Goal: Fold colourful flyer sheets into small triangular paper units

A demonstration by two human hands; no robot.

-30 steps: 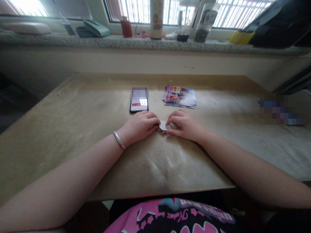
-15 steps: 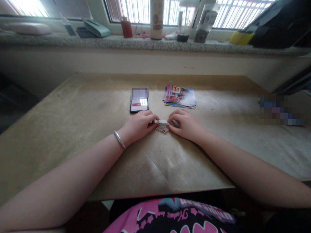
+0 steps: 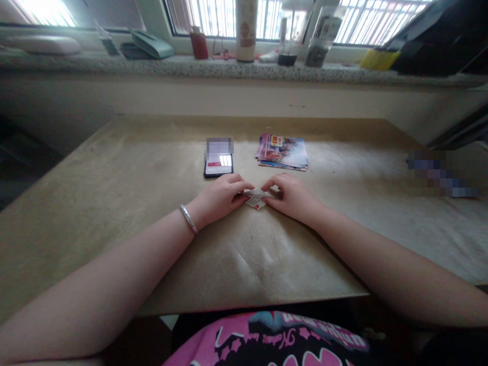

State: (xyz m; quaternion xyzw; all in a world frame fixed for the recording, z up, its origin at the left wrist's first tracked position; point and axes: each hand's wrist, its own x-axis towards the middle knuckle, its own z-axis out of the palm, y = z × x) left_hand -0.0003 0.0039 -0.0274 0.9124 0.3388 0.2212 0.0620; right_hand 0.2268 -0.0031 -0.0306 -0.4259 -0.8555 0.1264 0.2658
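Note:
A small folded piece of paper (image 3: 256,199), white with red print, lies on the brown paper-covered table (image 3: 114,193) between my two hands. My left hand (image 3: 219,197), a silver bracelet on its wrist, pinches the paper's left edge with curled fingers. My right hand (image 3: 292,195) pinches the paper's right side, fingers bent over it. Both hands rest on the table surface.
A black phone (image 3: 218,162) with a lit screen lies just beyond my left hand. A stack of colourful leaflets (image 3: 282,151) lies beyond my right hand. The window sill (image 3: 229,66) at the back holds bottles, a jar and a green case. A blurred object (image 3: 442,173) sits far right.
The paper's red-printed flap has come out from under my fingers, and my fingertips have shifted slightly on the paper. My arms have hardly moved.

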